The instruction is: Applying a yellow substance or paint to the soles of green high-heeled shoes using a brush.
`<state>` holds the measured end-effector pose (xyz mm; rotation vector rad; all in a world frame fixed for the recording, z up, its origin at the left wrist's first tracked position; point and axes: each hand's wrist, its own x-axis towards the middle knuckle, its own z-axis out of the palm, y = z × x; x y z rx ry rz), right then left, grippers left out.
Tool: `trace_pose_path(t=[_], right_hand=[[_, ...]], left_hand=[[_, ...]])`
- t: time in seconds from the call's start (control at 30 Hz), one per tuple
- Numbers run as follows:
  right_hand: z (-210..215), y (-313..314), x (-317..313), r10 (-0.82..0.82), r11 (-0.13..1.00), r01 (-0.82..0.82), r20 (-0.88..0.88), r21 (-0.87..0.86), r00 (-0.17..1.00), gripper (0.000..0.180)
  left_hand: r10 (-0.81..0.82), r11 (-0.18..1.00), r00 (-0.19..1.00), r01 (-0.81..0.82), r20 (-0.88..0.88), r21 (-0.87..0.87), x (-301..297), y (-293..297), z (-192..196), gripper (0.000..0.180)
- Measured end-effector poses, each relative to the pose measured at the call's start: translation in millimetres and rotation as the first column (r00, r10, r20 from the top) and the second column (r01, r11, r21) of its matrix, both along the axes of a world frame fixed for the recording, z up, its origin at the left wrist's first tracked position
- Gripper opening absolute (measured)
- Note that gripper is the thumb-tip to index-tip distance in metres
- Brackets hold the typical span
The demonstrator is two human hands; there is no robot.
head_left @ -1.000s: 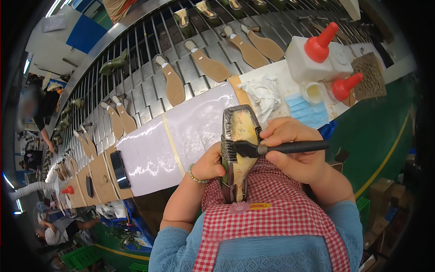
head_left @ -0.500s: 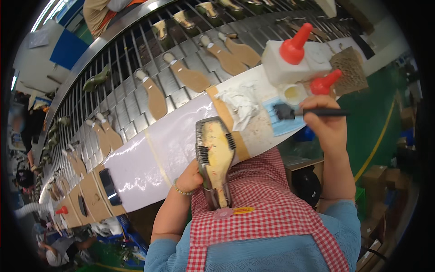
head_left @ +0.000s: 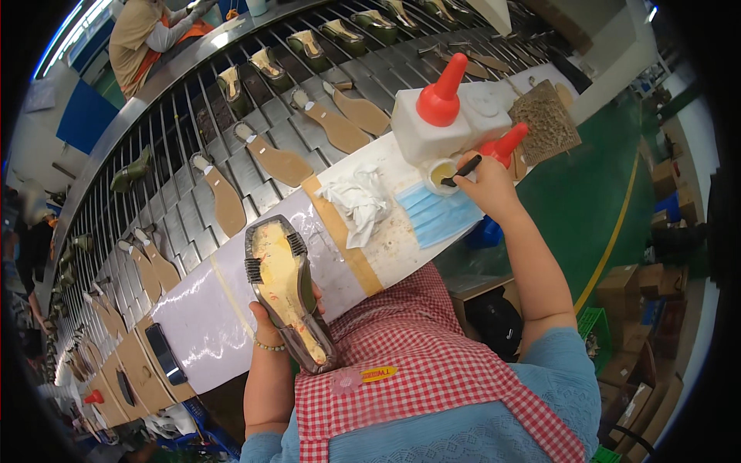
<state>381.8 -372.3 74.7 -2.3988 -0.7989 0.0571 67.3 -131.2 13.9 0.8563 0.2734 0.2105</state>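
A slatted conveyor (head_left: 231, 131) carrying flat insoles curves behind the white-covered table (head_left: 208, 309). The left hand (head_left: 282, 316) grips a shoe sole (head_left: 282, 297) from beneath, its glue-smeared face up, long axis running from eleven o'clock down to five. The right hand (head_left: 486, 185), at two o'clock from the sole and well apart, pinches a black brush (head_left: 461, 170) with its fingers closed, the tip dipping into a small glue cup (head_left: 441, 174). Half a second ago the brush hung over the blue mask (head_left: 440, 216); a second ago it was stroking the sole.

Blue knit sleeves, red-checked apron (head_left: 432, 347), beaded bracelet (head_left: 269, 346)
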Motion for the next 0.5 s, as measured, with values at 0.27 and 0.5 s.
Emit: trace_pose_path(t=[0.27, 0.5], right_hand=[[-10.9, -23.7, -3.6, 0.056, 0.739, 0.324, -0.532, 0.591, 0.845, 0.021], [-62.5, -36.8, -5.3, 0.180, 0.375, 0.828, -0.908, 0.418, 0.377, 0.028]], left_hand=[[0.033, 0.999, 0.999, -0.032, 0.028, -0.018, 3.9, -3.5, 0.7, 0.118], [0.007, 0.999, 0.998, -0.004, 0.062, -0.045, 9.2, 0.1, 2.3, 0.116]])
